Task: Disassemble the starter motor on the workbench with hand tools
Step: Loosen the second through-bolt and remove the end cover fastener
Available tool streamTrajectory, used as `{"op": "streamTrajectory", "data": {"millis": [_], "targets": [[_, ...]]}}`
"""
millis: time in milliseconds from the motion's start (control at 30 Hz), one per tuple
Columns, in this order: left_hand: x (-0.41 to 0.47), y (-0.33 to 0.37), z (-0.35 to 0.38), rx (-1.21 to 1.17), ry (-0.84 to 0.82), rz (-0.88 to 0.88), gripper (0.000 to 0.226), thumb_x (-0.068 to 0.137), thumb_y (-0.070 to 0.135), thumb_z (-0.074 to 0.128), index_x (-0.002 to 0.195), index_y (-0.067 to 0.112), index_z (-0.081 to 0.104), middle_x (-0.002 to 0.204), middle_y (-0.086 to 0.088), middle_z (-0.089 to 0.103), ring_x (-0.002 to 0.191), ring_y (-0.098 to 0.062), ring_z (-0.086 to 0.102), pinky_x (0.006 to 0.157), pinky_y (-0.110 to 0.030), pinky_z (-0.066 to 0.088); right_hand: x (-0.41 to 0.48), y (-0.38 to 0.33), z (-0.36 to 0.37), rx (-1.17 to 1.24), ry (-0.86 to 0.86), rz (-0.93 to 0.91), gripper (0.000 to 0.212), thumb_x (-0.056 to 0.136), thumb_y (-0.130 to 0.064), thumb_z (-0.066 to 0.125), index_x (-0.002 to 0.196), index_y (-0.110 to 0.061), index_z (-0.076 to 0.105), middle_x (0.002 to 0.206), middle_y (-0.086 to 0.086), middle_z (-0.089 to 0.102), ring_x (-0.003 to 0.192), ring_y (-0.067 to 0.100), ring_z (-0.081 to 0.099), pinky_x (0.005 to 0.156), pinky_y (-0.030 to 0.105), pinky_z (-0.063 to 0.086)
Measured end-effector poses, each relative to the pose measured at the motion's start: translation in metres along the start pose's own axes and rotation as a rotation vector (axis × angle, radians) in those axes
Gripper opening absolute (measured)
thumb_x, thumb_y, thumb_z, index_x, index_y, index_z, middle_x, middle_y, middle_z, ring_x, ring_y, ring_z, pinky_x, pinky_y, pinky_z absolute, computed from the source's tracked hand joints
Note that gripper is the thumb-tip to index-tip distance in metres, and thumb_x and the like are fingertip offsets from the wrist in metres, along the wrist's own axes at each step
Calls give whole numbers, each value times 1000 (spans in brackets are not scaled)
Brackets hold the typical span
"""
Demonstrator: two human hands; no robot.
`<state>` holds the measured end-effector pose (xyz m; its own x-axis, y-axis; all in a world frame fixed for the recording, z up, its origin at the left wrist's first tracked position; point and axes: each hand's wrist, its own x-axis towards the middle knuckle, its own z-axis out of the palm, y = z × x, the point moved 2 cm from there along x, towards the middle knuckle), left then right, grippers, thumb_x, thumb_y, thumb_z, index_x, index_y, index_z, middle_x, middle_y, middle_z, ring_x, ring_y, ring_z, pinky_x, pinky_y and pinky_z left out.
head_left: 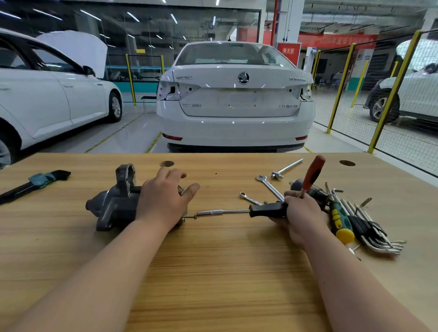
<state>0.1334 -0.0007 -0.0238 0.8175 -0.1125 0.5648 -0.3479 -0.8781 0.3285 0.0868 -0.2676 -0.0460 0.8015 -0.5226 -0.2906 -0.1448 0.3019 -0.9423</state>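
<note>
Writing first: white car [234, 121] past the bench [209, 277] read "SUPERB" on the boot lid's right, Skoda badge at centre. Other boot lettering too blurred. Red sign [288, 52] behind carried Chinese characters.

Starter motor [112, 206]: dark grey cast housing, lying on its side left of centre on the bench, ringed nose mount pointing up. My left grip [162, 201] lay over its body, fingers spread and fairly straight, pressing down. My right grip [303, 216] was clamped round the black handle of a nut driver [266, 209], its chrome shaft running level to a bolt at the motor's near end. Red-handled screwdriver [313, 173] stood tilted just behind that grip; whether I held it, couldn't tell.
</note>
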Motion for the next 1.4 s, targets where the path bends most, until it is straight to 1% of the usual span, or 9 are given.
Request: {"op": "streamTrajectory", "data": {"millis": [233, 367, 500, 700, 1000, 1100, 1233, 1333, 1400], "targets": [[4, -4, -5, 12, -76, 14, 49, 89, 59, 47, 114, 19, 58, 119, 1, 51, 101, -19, 52, 76, -29, 39, -6, 5, 9, -136, -46, -94, 19, 102, -9, 44, 93, -21, 55, 103, 7, 51, 95, 28, 61, 75, 45, 61], [7, -8, -10, 91, -343, 46, 55, 80, 65, 55, 125, 33, 50, 137, 9, 35, 120, -25, 43, 94, -37, 39, -3, 1, 1, -49, -1, -48, 17, 101, -6, 46, 96, -18, 57, 103, 6, 50, 90, 27, 60, 63, 40, 60], [11, -6, -13, 159, -467, 77, 63, 74, 64, 61, 129, 40, 43, 141, 7, 29, 127, -25, 37, 106, -41, 29, -1, -2, -2, 21, 40, 9, 14, 100, -6, 51, 100, -18, 60, 105, 6, 52, 89, 27, 59, 55, 37, 60], [11, -6, -8, 198, -469, 92, 59, 75, 59, 56, 129, 44, 38, 144, 5, 28, 133, -22, 30, 111, -44, 17, -4, -1, 1, -13, 22, 11, 16, 102, -6, 47, 98, -18, 58, 101, 7, 50, 81, 24, 61, 48, 34, 58], [8, -6, -9, 218, -493, 110, 64, 70, 61, 53, 129, 47, 34, 144, 4, 25, 134, -23, 26, 110, -46, 16, -9, -1, 3, -70, 19, 12, 18, 101, -6, 48, 94, -19, 57, 100, 7, 49, 86, 26, 60, 63, 39, 60], [5, -6, -8, 266, -499, 158, 71, 62, 66, 52, 128, 49, 30, 144, 5, 22, 131, -23, 25, 108, -46, 17, -9, -4, 0, -197, -29, 2, 13, 101, -7, 50, 97, -18, 56, 102, 8, 50, 87, 26, 60, 64, 39, 60], [3, -5, -8, 293, -510, 140, 87, 53, 89, 43, 129, 48, 33, 145, 7, 23, 133, -22, 27, 108, -46, 17, -7, -10, -13, -578, -94, -147, 17, 102, -18, 50, 119, -20, 53, 100, 8, 58, 80, 25, 68, 76, 42, 61], [7, -1, -5, 290, -492, 72, 90, 58, 93, 29, 132, 43, 38, 145, 6, 27, 133, -23, 31, 107, -46, 17, -11, -13, -19, -809, -144, -253, 17, 103, -33, 44, 105, -21, 56, 84, 6, 63, 55, 16, 61, 53, 33, 53], [10, 0, -3, 316, -491, 68, 84, 64, 90, 31, 132, 42, 38, 146, 5, 29, 133, -23, 33, 107, -46, 18, -12, -14, -23, -859, -144, -281, 29, 103, -40, 40, 101, -18, 59, 81, 4, 62, 63, 16, 56, 55, 32, 42]]}}
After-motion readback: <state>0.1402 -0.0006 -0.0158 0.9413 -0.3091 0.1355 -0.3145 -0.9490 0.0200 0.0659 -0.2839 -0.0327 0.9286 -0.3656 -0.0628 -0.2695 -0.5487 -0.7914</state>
